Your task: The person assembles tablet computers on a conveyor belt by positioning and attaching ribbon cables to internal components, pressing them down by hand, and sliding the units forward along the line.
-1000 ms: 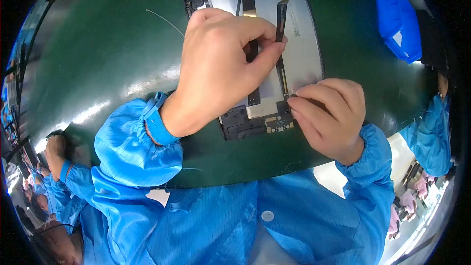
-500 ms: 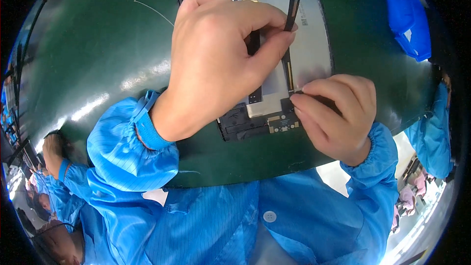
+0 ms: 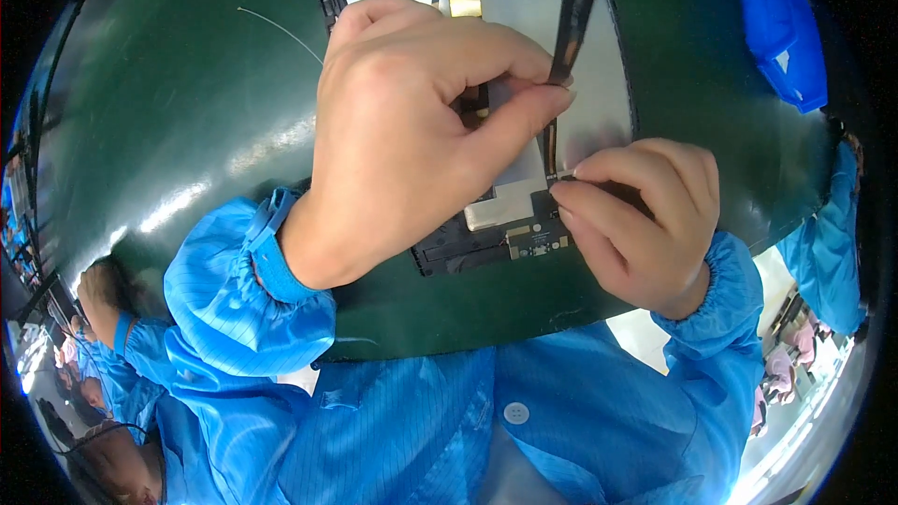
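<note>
1. One left hand [image 3: 393, 136], eleven o'clock: thumb and forefinger pinching a black strip [image 3: 573, 23], upper end raised, apparently to give access to its lower end.
2. One right hand [image 3: 655, 220], three o'clock: thumb and forefinger close together at the strip's lower end, perhaps steadying it; grip cannot be told.
3. One opened device [image 3: 599, 65], twelve o'clock, on a green table [image 3: 168, 103]; circuit board [image 3: 538, 242] toward its six-o'clock end.
4. One blue bin [image 3: 781, 19], two o'clock; contents indistinct.

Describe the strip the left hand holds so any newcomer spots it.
On the green table lies an opened device. Over its silvery panel, the left hand pinches a long black strip. It is the only dark strip visibly held.
</note>
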